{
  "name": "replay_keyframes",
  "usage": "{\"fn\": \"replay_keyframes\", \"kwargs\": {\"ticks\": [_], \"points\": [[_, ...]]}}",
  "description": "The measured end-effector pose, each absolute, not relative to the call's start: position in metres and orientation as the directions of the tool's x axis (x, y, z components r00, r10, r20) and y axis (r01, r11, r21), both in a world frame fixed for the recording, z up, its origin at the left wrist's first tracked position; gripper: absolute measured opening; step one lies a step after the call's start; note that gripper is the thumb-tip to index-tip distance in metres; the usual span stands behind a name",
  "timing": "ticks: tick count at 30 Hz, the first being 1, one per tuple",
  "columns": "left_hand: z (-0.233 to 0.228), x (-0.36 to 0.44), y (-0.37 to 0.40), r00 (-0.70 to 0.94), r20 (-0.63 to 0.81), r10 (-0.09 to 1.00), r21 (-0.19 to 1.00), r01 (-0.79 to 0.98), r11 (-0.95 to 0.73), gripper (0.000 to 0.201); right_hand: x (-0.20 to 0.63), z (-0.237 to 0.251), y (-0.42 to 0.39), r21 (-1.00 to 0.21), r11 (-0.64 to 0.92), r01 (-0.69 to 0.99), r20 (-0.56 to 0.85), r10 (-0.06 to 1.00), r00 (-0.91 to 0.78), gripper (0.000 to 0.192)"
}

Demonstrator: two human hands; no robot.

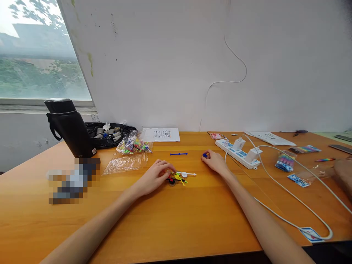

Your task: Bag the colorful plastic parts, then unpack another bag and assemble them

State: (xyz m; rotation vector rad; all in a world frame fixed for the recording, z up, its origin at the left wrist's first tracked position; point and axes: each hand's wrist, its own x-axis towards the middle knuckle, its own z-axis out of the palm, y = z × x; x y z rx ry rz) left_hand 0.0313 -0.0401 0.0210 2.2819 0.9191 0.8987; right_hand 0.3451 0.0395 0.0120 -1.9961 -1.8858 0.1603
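My left hand (157,177) rests on the table with its fingers curled and its thumb close to the index finger, at the left end of a small pile of plastic arrow pointers. In that pile are a white arrow pointer (184,175), a yellow one (180,179), and red, black and green parts. The fingers partly cover the pile. A blue arrow pointer (178,154) lies apart, farther back, between my hands. My right hand (215,162) pinches a small blue plastic piece (205,155) just above or on the table, right of that arrow.
A black bottle (73,128) stands left, before a black bag (129,129) of small items. A clear bag of coloured pieces (134,145) lies nearby. To the right are a power strip (239,154), a looping white cable (299,200), rainbow-coloured packets (285,161) and another person's hand (343,172).
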Motion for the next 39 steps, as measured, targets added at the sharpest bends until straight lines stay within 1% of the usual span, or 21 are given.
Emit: {"fn": "replay_keyframes", "kwargs": {"ticks": [7, 9, 11, 12, 13, 15, 16, 17, 19, 25, 29, 33, 35, 39], "points": [[0.020, 0.032, -0.038, 0.550, 0.377, 0.745, 0.648, 0.418, -0.637, 0.026, 0.349, 0.013, 0.037, -0.333, -0.045, 0.942, 0.175, 0.979, 0.108, 0.034], [0.021, 0.032, -0.038, 0.547, 0.382, 0.745, 0.643, 0.422, -0.639, 0.026, 0.346, 0.015, 0.033, -0.343, -0.030, 0.939, 0.218, 0.970, 0.111, 0.038], [0.022, 0.032, -0.038, 0.547, 0.383, 0.745, 0.642, 0.422, -0.640, 0.027, 0.339, 0.019, 0.028, -0.393, 0.054, 0.918, 0.306, 0.949, 0.075, 0.038], [0.022, 0.032, -0.039, 0.549, 0.382, 0.743, 0.642, 0.421, -0.641, 0.027, 0.333, 0.022, 0.025, -0.439, 0.142, 0.887, 0.337, 0.941, 0.016, 0.036], [0.023, 0.032, -0.039, 0.552, 0.381, 0.742, 0.643, 0.418, -0.642, 0.028, 0.326, 0.024, 0.020, -0.494, 0.248, 0.833, 0.341, 0.937, -0.077, 0.034], [0.024, 0.032, -0.040, 0.555, 0.380, 0.740, 0.647, 0.412, -0.642, 0.028, 0.310, 0.030, 0.010, -0.616, 0.425, 0.663, 0.261, 0.904, -0.337, 0.033], [0.025, 0.032, -0.041, 0.556, 0.378, 0.740, 0.649, 0.411, -0.640, 0.029, 0.302, 0.032, 0.005, -0.669, 0.460, 0.584, 0.193, 0.866, -0.462, 0.034], [0.025, 0.032, -0.041, 0.556, 0.375, 0.742, 0.650, 0.413, -0.638, 0.029, 0.295, 0.033, -0.001, -0.707, 0.468, 0.530, 0.132, 0.823, -0.552, 0.035], [0.026, 0.032, -0.042, 0.559, 0.369, 0.743, 0.648, 0.417, -0.637, 0.029, 0.285, 0.036, -0.010, -0.749, 0.452, 0.484, 0.051, 0.768, -0.638, 0.036], [0.025, 0.032, -0.040, 0.575, 0.369, 0.730, 0.660, 0.392, -0.641, 0.029, 0.284, 0.039, -0.016, -0.808, 0.357, 0.469, -0.070, 0.733, -0.677, 0.038], [0.023, 0.031, -0.040, 0.561, 0.353, 0.749, 0.684, 0.391, -0.616, 0.027, 0.287, 0.041, -0.016, -0.807, 0.347, 0.478, -0.087, 0.731, -0.677, 0.039], [0.022, 0.031, -0.042, 0.498, 0.318, 0.807, 0.783, 0.341, -0.519, 0.020, 0.288, 0.042, -0.016, -0.792, 0.368, 0.488, -0.062, 0.746, -0.664, 0.035], [0.021, 0.032, -0.043, 0.476, 0.308, 0.824, 0.813, 0.318, -0.488, 0.016, 0.289, 0.042, -0.016, -0.794, 0.366, 0.485, -0.059, 0.748, -0.661, 0.035], [0.019, 0.032, -0.041, 0.474, 0.320, 0.820, 0.792, 0.340, -0.506, 0.018, 0.291, 0.044, -0.015, -0.820, 0.332, 0.467, -0.092, 0.728, -0.679, 0.038]]}}
